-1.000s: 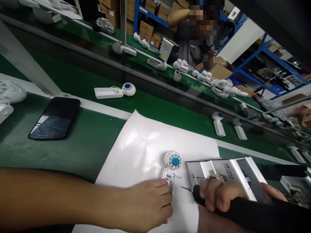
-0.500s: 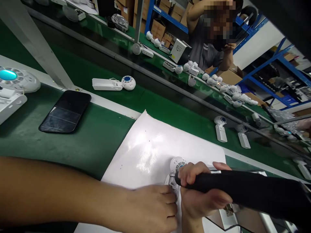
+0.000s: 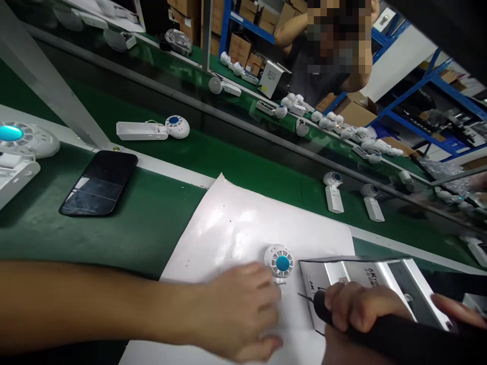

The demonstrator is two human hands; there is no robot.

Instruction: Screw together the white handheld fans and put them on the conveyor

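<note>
My left hand (image 3: 239,309) lies curled over the body of a small white fan (image 3: 279,261) with a blue centre, on a white sheet (image 3: 228,228); only the fan's round head shows above my fingers. My right hand (image 3: 357,306) is closed round a black electric screwdriver (image 3: 399,339), whose thin bit points left and ends a short way right of the fan. A silver metal box (image 3: 365,276) sits just behind my right hand.
A black phone (image 3: 99,182) lies on the green bench at left, with white fan parts (image 3: 23,147) at the far left. More white fans (image 3: 152,130) (image 3: 333,188) ride the green conveyor. Another person sits across the line by cardboard boxes and blue shelving.
The screwdriver has drawn back to the right, off the fan, uncovering the silver box. My left hand has closed further over the fan's body. The fans on the belt have shifted left.
</note>
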